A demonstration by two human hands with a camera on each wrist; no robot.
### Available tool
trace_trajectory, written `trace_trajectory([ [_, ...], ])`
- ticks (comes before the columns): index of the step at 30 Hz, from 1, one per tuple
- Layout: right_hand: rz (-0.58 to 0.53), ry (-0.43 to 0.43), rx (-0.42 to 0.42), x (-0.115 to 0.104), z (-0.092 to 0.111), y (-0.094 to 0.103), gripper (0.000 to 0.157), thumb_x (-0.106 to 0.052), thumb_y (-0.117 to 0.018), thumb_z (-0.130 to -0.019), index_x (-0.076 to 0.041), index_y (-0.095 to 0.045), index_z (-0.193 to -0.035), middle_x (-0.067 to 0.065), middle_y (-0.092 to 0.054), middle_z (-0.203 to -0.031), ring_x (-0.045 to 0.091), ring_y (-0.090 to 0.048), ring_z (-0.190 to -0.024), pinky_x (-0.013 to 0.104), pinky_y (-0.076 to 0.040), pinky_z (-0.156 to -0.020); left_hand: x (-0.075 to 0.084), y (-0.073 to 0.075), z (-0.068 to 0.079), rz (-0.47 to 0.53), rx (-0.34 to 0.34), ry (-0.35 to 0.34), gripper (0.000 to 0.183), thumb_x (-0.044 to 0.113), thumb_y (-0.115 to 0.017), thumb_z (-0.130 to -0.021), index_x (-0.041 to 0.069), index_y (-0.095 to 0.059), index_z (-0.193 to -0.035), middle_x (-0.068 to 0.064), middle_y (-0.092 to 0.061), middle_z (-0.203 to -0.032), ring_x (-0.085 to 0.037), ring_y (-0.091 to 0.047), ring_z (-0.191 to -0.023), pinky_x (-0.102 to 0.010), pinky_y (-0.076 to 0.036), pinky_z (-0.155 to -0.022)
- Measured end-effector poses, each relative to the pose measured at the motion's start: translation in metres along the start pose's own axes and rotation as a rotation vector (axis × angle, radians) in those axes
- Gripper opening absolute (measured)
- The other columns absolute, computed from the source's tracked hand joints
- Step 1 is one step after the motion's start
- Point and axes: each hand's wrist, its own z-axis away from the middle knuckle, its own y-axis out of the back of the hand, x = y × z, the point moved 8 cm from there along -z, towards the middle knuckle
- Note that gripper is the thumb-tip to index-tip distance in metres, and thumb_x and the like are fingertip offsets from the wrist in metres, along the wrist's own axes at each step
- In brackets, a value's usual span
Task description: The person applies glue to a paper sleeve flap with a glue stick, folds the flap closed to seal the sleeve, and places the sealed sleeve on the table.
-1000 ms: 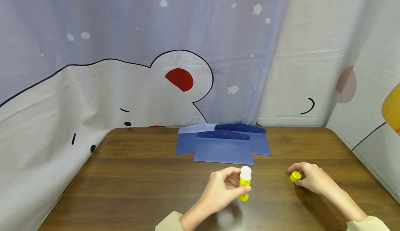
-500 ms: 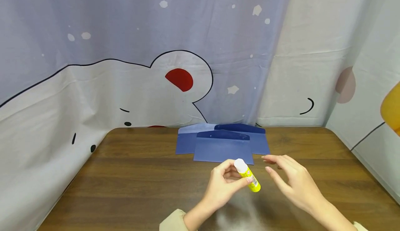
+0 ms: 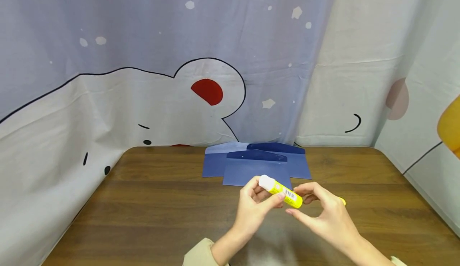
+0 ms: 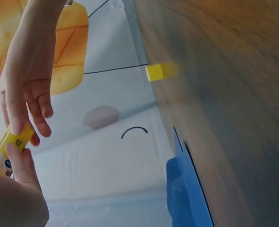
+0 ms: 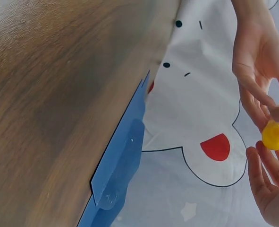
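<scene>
In the head view my left hand (image 3: 253,208) holds a glue stick (image 3: 287,195) between thumb and fingers, above the table. It is uncapped and tilted, its white end up to the left and its yellow base down to the right. My right hand (image 3: 328,214) is beside that base, thumb and fingers spread around it with a gap between them. The right wrist view shows the round yellow base (image 5: 273,136) close to my right fingertips. A yellow cap (image 4: 154,72) stands on the table, mostly hidden behind my right hand in the head view.
Three blue envelopes lie overlapping at the back of the wooden table (image 3: 161,210), flaps raised. The front envelope (image 3: 255,170) partly covers the left envelope (image 3: 213,164) and the right envelope (image 3: 300,166). A printed curtain (image 3: 143,98) hangs right behind the table.
My right hand has let go of the cap, leaving it on the table, and moved left to the glue stick. My left hand has tipped the glue stick from upright to slanted.
</scene>
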Motion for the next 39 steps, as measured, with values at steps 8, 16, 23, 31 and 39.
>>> trace_trajectory([
  [8, -0.008, -0.066, 0.042, 0.003, 0.0, 0.0, 0.042, 0.001, -0.088, -0.056, -0.015, -0.071, -0.091, -0.002, -0.073, -0.088, -0.003, -0.059, -0.067, 0.01, -0.047, -0.065, -0.006, 0.005, 0.0, 0.053, 0.052, 0.059, 0.038, 0.001, -0.07, -0.083, -0.012, -0.048, -0.112, 0.005, -0.067, -0.092, -0.006, -0.068, -0.08, -0.025, -0.058, -0.069],
  [16, -0.057, -0.195, -0.052, 0.009, 0.004, -0.008, 0.033, -0.005, -0.083, -0.07, -0.019, -0.069, -0.096, -0.01, -0.071, -0.081, -0.001, -0.059, -0.06, 0.013, -0.044, -0.055, -0.015, 0.007, 0.002, 0.077, 0.054, 0.111, 0.037, 0.003, -0.068, -0.086, -0.01, -0.049, -0.114, 0.0, -0.067, -0.098, -0.007, -0.068, -0.084, -0.025, -0.057, -0.072],
  [23, -0.296, -0.426, -0.242, 0.022, 0.007, -0.02, 0.019, -0.008, -0.069, -0.086, -0.006, -0.067, -0.105, -0.001, -0.073, -0.088, 0.004, -0.067, -0.073, 0.021, -0.054, -0.065, -0.016, 0.008, 0.003, 0.06, 0.008, 0.105, 0.04, 0.002, -0.068, -0.086, -0.012, -0.047, -0.116, -0.022, -0.065, -0.117, -0.008, -0.068, -0.094, -0.024, -0.057, -0.075],
  [31, -0.896, -0.575, -0.519, 0.03, 0.02, -0.039, 0.025, -0.003, -0.043, -0.099, -0.008, -0.065, -0.11, -0.006, -0.073, -0.095, 0.007, -0.07, -0.087, 0.021, -0.053, -0.075, -0.011, 0.005, 0.004, 0.024, -0.092, 0.025, 0.05, 0.011, -0.07, -0.086, -0.017, -0.044, -0.117, -0.039, -0.056, -0.12, -0.004, -0.067, -0.093, -0.022, -0.055, -0.077],
  [39, -0.516, -0.374, -0.276, 0.015, 0.008, -0.024, 0.021, 0.0, -0.057, -0.093, -0.009, -0.059, -0.112, -0.009, -0.071, -0.094, 0.008, -0.068, -0.079, 0.022, -0.054, -0.069, -0.004, 0.007, 0.003, 0.041, -0.028, 0.008, 0.041, 0.005, -0.069, -0.086, -0.015, -0.046, -0.113, -0.009, -0.069, -0.102, -0.005, -0.066, -0.085, -0.021, -0.055, -0.074],
])
